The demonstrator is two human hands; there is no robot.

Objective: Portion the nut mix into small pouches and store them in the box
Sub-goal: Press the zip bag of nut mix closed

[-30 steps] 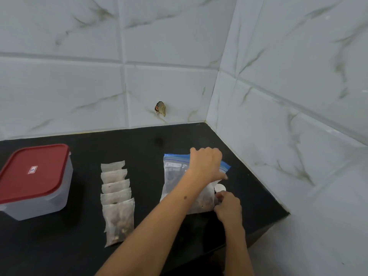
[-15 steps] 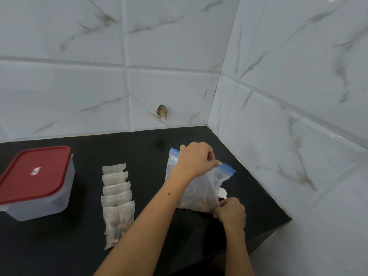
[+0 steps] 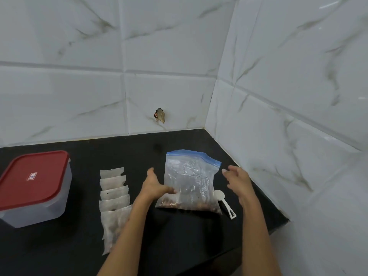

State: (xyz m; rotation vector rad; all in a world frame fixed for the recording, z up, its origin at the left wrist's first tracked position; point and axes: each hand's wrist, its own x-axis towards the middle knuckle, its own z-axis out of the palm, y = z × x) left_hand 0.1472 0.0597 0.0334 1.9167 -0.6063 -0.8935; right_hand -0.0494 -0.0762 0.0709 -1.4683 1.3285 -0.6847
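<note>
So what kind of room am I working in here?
Probably a home kitchen corner: a black stone counter meets marble-look wall tiles, with a red-lidded food box and a zip bag of nuts out.

Location: a home kitchen corner. Evidence: two walls [image 3: 169, 52] clad in large white marble-patterned tiles meet at a right angle above a black stone surface [image 3: 119, 152]. Food-storage items stand on it: a lidded plastic box [image 3: 33, 188] with red lid, a zip bag [image 3: 189, 182] of nuts, a white measuring scoop [image 3: 225, 204], and a row of small pouches [image 3: 114, 196].
</note>
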